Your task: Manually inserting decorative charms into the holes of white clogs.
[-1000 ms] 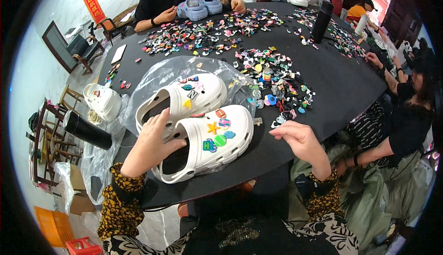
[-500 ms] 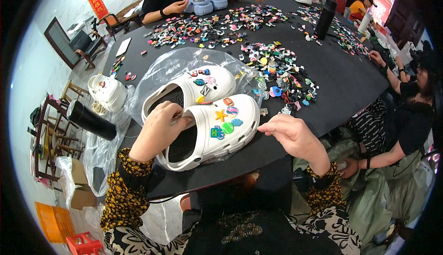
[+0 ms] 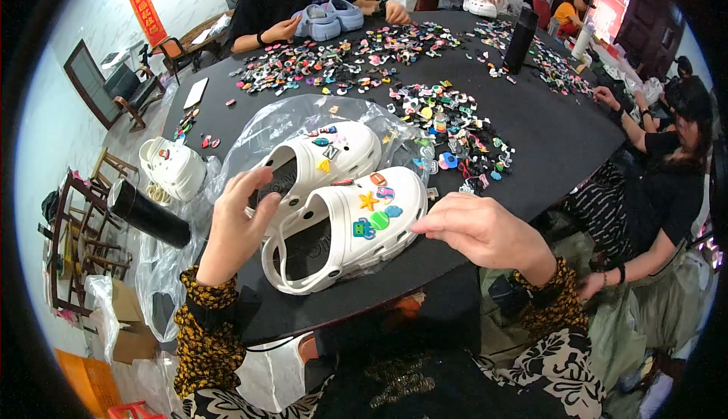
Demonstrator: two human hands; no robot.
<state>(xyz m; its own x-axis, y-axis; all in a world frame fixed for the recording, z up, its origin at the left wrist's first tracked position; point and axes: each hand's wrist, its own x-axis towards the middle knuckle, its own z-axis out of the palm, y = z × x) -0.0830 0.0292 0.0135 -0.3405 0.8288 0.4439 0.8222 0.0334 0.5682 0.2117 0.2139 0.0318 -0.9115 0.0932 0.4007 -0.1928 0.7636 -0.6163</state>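
While the near white clog [image 3: 345, 229] lies on the black round table [image 3: 561, 134] just ahead of the person, its toe points toward two o'clock and its heel strap toward seven. Several coloured charms [image 3: 377, 210] — a star, a green disc, a blue figure — sit on its upper. A second white clog [image 3: 322, 161] lies touching it at eleven o'clock, resting on a clear plastic bag [image 3: 280, 119].

Left hand [image 3: 239, 225]: fingers spread and curved over the heel rim of the near clog, at its nine o'clock; it steadies the shoe, not clamped tight. Right hand [image 3: 481, 229]: at three o'clock of the clog, just beside the toe, fingertips pinched together. Whether a charm sits between them cannot be told.

Judgement: the step is best done with the left hand pressing the heel down so the shoe cannot slide, and the right pushing each charm straight into a hole — no twisting.

Further out, a loose pile of charms [image 3: 455, 127] lies at one o'clock, a wider scatter [image 3: 334, 59] at twelve. A black cylinder [image 3: 148, 214] lies at nine o'clock, beyond the table edge. Other people sit round the far rim.
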